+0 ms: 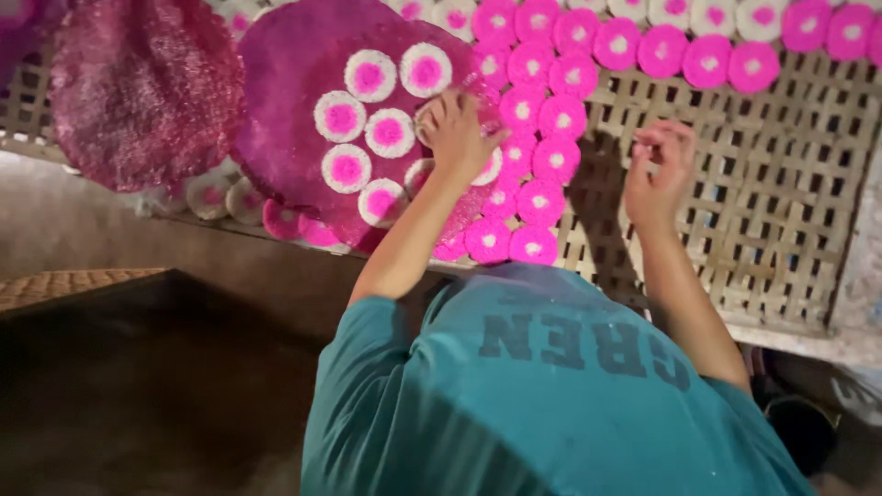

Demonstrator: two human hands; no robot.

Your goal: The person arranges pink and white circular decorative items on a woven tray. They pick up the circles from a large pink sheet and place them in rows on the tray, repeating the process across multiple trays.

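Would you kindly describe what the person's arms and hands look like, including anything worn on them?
Both arms are bare below short teal sleeves of a T-shirt with dark lettering. The left hand and right hand wear no gloves; no rings or watch are visible.

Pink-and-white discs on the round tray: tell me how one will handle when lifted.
The discs look thin and lacy, so probably light and brittle if bent. They lie flat, so rolling seems unlikely. The left hand picks at one's edge on the round pink tray; they may cling slightly.
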